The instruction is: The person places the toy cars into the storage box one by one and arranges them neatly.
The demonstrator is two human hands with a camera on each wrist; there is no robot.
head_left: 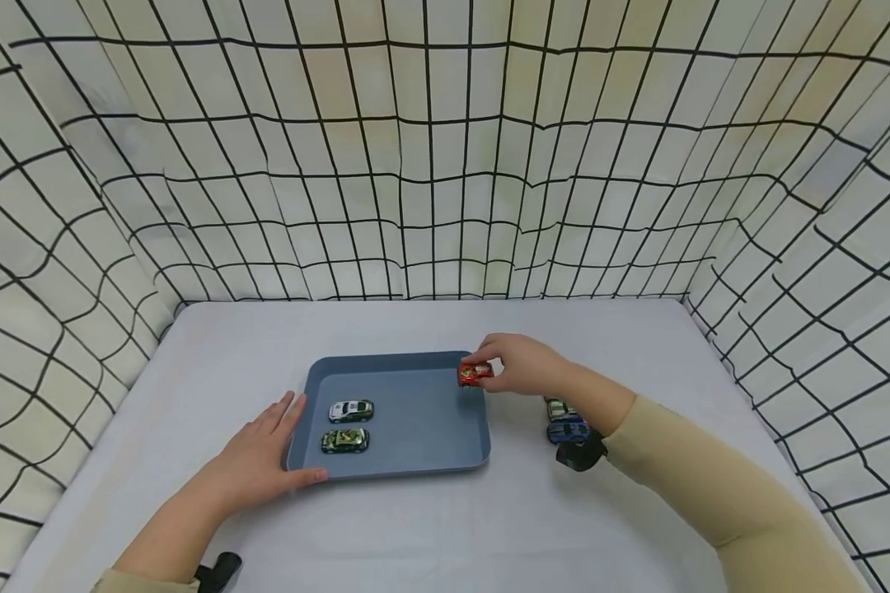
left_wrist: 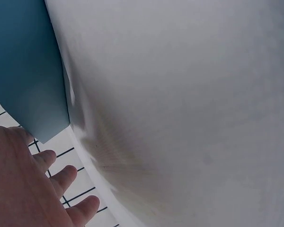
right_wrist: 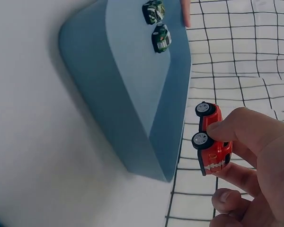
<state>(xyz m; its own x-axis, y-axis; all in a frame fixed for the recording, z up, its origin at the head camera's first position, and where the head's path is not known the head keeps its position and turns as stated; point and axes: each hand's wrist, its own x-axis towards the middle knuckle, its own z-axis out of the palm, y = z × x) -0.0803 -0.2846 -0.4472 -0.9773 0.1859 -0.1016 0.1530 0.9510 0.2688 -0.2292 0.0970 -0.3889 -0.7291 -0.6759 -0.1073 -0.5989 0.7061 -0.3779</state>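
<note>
A blue tray (head_left: 404, 469) lies mid-table. Inside it sit a white toy car (head_left: 351, 410) and a green toy car (head_left: 344, 441). My left hand (head_left: 282, 441) lies flat with straight fingers against the tray's near left corner, thumb along its front rim. My right hand (head_left: 489, 366) pinches a red toy car (head_left: 475, 373) just above the tray's far right corner. The right wrist view shows the red car (right_wrist: 210, 139) between thumb and fingers, beside the tray's outer wall (right_wrist: 128, 118). In the left wrist view, my left hand (left_wrist: 23, 189) sits by the tray corner (left_wrist: 28, 85).
Two more toy cars, a pale one (head_left: 559, 407) and a blue one (head_left: 567, 431), stand on the white table (head_left: 601, 346) right of the tray, by my right forearm. Gridded cloth walls (head_left: 445, 165) close in the table on three sides.
</note>
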